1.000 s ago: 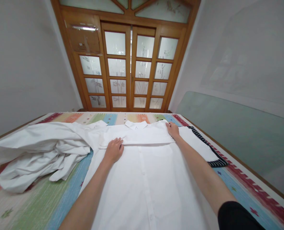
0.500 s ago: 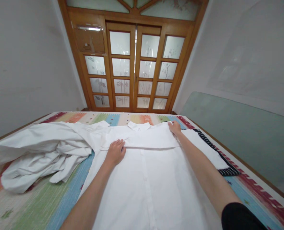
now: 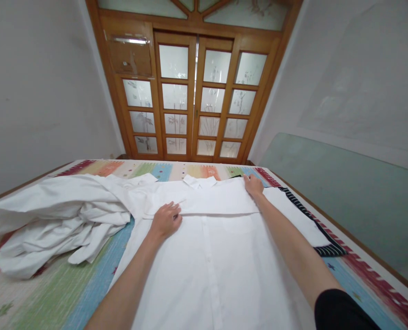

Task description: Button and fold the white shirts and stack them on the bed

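A white shirt lies spread flat, its small collar at the far side and a buttoned front strip down the middle. One sleeve is folded straight across the chest below the collar. On the left part of that folded sleeve my left hand lies palm down, fingers slightly spread and pressing the cloth. My right hand is closed at the shirt's far right shoulder corner, thumb and fingers pinching the folded edge.
To the left lies a crumpled heap of white cloth. At right, another white garment sits on black striped fabric. The bed's striped, colourful cover is underneath. A greenish headboard-like panel stands along the right wall; wooden glazed doors are beyond.
My right hand has shifted very slightly right along the shirt's edge. My left hand has barely moved on the sleeve. The view has tilted a touch.
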Available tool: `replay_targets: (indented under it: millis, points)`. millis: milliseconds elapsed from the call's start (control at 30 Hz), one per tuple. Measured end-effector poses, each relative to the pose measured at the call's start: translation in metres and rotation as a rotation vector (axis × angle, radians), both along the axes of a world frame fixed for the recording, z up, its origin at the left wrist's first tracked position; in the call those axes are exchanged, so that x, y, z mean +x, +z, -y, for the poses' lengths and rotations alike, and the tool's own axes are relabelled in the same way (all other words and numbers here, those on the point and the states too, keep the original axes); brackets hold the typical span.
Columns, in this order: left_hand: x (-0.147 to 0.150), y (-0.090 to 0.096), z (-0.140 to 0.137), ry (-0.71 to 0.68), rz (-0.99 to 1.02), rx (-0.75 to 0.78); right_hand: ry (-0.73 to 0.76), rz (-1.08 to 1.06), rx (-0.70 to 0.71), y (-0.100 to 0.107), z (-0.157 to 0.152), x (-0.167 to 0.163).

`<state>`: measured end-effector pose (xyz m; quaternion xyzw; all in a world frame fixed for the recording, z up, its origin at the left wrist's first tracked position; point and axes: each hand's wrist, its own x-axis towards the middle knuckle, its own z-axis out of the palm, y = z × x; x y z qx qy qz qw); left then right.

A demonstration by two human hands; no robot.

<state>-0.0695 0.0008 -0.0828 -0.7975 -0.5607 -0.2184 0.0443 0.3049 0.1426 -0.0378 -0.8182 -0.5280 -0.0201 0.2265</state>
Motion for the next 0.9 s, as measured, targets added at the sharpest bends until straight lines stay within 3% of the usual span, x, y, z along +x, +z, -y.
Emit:
replay_targets:
  millis: [200, 400, 467, 567, 633, 733, 900]
  points:
    - [0.003, 0.007, 0.002, 0.047, 0.024, -0.071, 0.097, -0.086, 0.093, 0.012, 0.019, 0.019]
    - [0.002, 0.001, -0.002, 0.057, -0.005, -0.067, 0.275, -0.479, -0.287, 0.016, 0.062, 0.035]
    - [0.002, -0.001, -0.003, 0.059, -0.005, -0.068, 0.317, -0.575, -0.310, 0.015, 0.076, 0.035]
    - [0.002, -0.002, -0.003, 0.057, 0.002, -0.069, 0.361, -0.666, -0.221, 0.011, 0.091, 0.033]
    - [0.001, -0.001, -0.003, 0.051, 0.008, -0.071, 0.356, -0.633, -0.100, 0.007, 0.097, 0.030]
    - [0.001, 0.001, -0.002, 0.052, 0.013, -0.087, 0.333, -0.417, 0.060, 0.001, 0.101, 0.027]
    - [0.002, 0.004, 0.001, 0.057, 0.017, -0.105, 0.220, -0.067, 0.030, -0.008, 0.104, 0.022]
